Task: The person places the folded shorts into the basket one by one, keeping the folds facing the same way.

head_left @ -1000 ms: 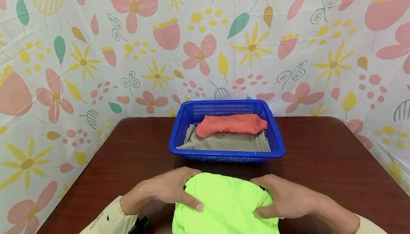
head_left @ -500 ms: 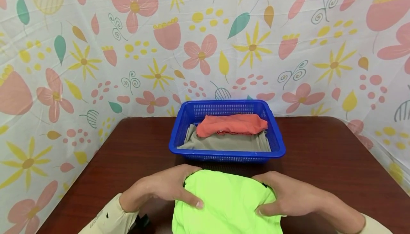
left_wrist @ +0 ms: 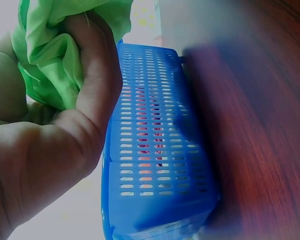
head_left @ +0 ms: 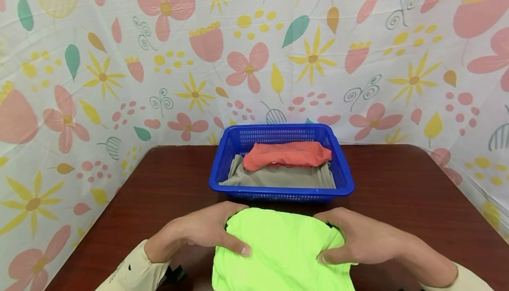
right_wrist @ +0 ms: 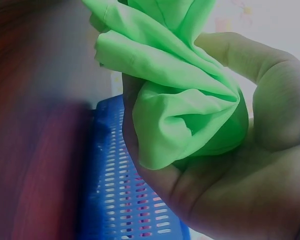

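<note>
A folded neon-green cloth garment (head_left: 282, 249) is held between both hands at the bottom of the head view. My left hand (head_left: 207, 229) grips its left side, thumb on top and fingers curled behind. On the opposite side my right hand (head_left: 359, 240) holds it the same way. In the left wrist view the green cloth (left_wrist: 52, 55) bunches inside the curled left hand (left_wrist: 85, 110). Several folds of the cloth (right_wrist: 175, 100) gather in the right palm (right_wrist: 240, 185) in the right wrist view. The garment's lower part runs out of the head frame.
Just beyond the hands stands a blue perforated plastic basket (head_left: 281, 191). Inside it a folded coral-red cloth (head_left: 288, 155) lies on a grey-beige cloth (head_left: 286, 178). The dark brown table (head_left: 171, 180) reaches back to a flower-printed curtain (head_left: 254, 83).
Both hands have shifted slightly up the head view, towards the basket, with the green garment between them. The right hand has also moved a little to the right. The basket stays put.
</note>
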